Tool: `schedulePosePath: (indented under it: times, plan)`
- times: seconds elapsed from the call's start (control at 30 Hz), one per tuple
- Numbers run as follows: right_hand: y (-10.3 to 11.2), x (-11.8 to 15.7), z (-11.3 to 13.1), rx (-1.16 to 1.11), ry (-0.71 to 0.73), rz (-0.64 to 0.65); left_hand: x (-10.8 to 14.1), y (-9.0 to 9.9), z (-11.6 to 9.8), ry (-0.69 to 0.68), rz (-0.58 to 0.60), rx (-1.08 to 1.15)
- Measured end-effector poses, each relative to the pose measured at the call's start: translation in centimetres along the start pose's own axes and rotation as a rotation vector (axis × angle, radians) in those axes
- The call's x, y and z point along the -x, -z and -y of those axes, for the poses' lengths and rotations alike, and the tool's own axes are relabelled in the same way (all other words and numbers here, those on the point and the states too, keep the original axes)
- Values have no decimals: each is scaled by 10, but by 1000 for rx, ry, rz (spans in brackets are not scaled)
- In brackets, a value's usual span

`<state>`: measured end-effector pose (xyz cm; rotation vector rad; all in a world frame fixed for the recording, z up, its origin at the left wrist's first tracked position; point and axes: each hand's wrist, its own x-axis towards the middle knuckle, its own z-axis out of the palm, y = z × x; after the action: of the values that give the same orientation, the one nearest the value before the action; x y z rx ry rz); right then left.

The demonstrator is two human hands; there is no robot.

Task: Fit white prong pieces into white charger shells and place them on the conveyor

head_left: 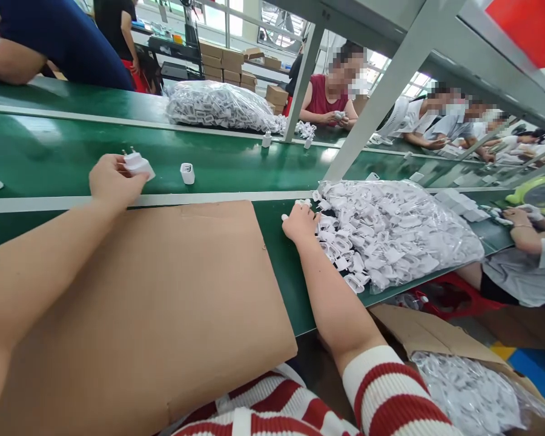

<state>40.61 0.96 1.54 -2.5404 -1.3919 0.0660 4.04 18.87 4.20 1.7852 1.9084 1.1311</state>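
My left hand (117, 181) is closed on a white plug charger (138, 165) with two pins pointing up, held over the green belt. Another white charger (187, 174) stands on the belt to the right of that hand. My right hand (302, 221) is at the left edge of a heap of small white plastic parts (381, 233), which spill from a clear bag. Its fingers are curled round white plastic parts (303, 203), whose exact shape is mostly hidden.
A large cardboard sheet (163, 303) lies in front of me. Beyond the green belt (63, 151) sits another bag of white parts (222, 104). A slanted metal post (372, 103) rises by my heap. An open carton (467, 387) holds bagged parts at lower right. Several people work along the line.
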Motion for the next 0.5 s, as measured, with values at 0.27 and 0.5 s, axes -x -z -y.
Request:
schedulePosePath:
  times: [0.27, 0.5]
  plan:
    - [1, 0, 3, -237, 57, -30, 1, -1, -2, -101, -158, -160]
    - [0, 6, 8, -322, 140, -26, 6, -31, -36, -231, 289, -188]
